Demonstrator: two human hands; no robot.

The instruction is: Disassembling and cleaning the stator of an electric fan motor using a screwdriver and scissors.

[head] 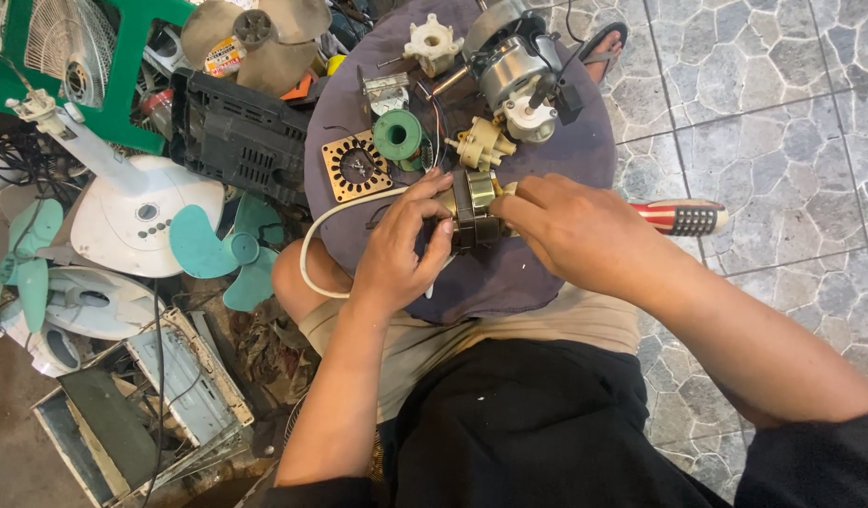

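I see my left hand clamping the small brass-and-black fan motor core steady at the round purple cushion's near edge while my right hand pinches its end.

Left hand and right hand seemingly clenched together.

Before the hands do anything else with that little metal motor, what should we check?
1. Left hand grips the small brass-and-black metal motor: ok.
2. Right hand touches its other end: ok.
3. Motor sits over the round purple-grey cushion, not the floor: ok.
4. White cord clear of the fingers: cannot tell.
5. Red-striped screwdriver handle within reach: ok.
6. Green wire spool stands apart from the hands: ok.
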